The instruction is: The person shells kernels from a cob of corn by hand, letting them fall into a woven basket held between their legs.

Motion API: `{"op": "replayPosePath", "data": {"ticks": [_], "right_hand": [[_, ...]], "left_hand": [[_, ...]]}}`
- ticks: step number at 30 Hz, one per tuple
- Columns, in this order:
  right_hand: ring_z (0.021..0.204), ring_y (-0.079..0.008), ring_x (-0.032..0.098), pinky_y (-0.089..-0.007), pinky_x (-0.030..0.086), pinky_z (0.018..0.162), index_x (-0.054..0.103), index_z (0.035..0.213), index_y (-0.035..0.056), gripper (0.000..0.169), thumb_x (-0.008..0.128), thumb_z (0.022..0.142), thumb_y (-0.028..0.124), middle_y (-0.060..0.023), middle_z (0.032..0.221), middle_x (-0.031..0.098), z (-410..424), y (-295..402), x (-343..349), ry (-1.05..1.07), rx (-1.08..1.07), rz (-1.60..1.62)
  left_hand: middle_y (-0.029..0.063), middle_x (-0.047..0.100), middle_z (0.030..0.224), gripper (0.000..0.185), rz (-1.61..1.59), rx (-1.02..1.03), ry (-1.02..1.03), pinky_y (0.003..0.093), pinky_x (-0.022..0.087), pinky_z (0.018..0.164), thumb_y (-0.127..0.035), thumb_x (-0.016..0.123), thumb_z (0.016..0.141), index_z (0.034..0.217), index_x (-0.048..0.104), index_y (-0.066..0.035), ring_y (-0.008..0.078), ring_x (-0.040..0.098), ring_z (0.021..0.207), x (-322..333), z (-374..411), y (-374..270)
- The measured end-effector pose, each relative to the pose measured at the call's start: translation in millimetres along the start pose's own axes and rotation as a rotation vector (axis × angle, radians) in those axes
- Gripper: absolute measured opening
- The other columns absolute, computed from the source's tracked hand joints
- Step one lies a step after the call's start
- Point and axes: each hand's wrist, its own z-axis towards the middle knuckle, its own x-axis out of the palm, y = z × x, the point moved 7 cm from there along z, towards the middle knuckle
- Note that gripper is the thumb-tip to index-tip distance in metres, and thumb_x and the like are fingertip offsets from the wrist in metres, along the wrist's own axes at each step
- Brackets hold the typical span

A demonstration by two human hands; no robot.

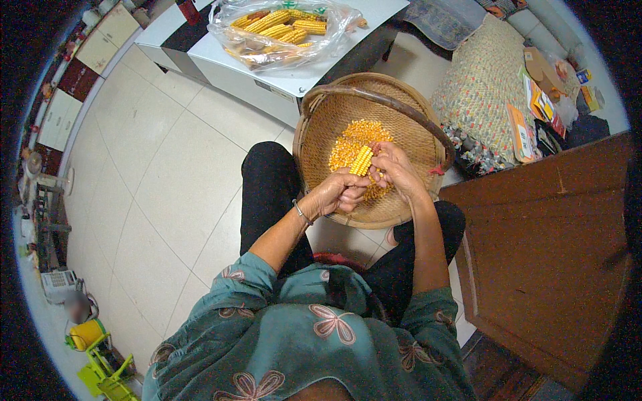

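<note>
My left hand is closed around the lower end of a yellow corn cob. At its upper right side, the fingers of my right hand press against the cob, where a reddish stripped patch shows. Both hands are over a round woven bamboo basket with an arched wooden handle. Loose corn kernels lie in a heap on the basket's bottom, partly hidden by my hands. The basket sits between my knees.
Beyond the basket, a clear plastic bag of corn cobs lies on a white table. To the right are a woven-covered seat holding papers and a brown wooden panel. A green-yellow child's chair stands lower left.
</note>
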Motion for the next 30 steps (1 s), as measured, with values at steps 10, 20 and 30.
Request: {"op": "replayPosePath", "data": {"ticks": [10,20,30], "right_hand": [[0.049,-0.0074,0.046,-0.0188,0.032,0.036,0.041,0.102,0.0020,0.025,0.043,0.077,0.005,-0.0019,0.063,0.046,7,-9,-3,-0.029,0.047,-0.118],[0.048,-0.0073,0.044,-0.0191,0.030,0.036,0.039,0.101,0.0029,0.025,0.042,0.076,0.003,-0.0017,0.062,0.046,8,-15,-5,-0.053,0.078,-0.113],[0.049,-0.0079,0.044,-0.0194,0.031,0.037,0.039,0.103,0.0002,0.027,0.040,0.075,0.002,-0.0023,0.064,0.044,5,-10,-2,-0.045,0.054,-0.115]], "left_hand": [[-0.0077,0.025,0.048,0.015,0.052,0.004,-0.041,0.0207,0.014,0.035,-0.017,0.048,0.083,0.069,0.042,-0.013,0.0042,0.018,0.037,-3,1,1],[-0.0085,0.026,0.050,0.012,0.102,-0.002,-0.038,0.0201,0.016,0.036,-0.018,0.050,0.082,0.073,0.042,-0.015,0.0036,0.020,0.039,-2,0,1],[-0.0083,0.026,0.051,0.012,0.111,-0.010,-0.054,0.0205,0.017,0.037,-0.018,0.050,0.082,0.073,0.043,-0.014,0.0040,0.020,0.040,-6,1,3]]}}
